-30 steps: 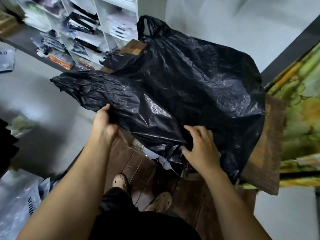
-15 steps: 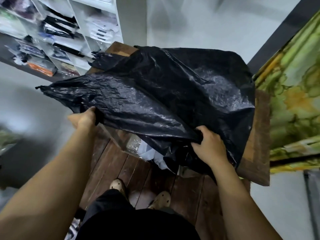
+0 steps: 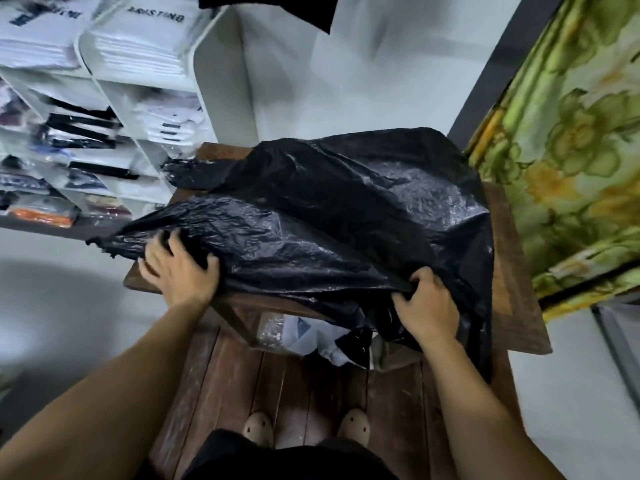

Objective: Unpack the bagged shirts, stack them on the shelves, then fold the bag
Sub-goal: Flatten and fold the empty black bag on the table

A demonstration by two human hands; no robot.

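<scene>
Wooden table | bag overhangs near edge | left hand, right hand grasping bag

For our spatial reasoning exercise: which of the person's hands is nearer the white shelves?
Left. The left hand holds the bag on the side beside the shelves; the right hand grips the bag farther away, toward the curtain.

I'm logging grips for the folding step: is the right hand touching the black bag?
Touching. The head view shows the right hand with its fingers curled into the black bag's near edge, gripping the plastic.
</scene>
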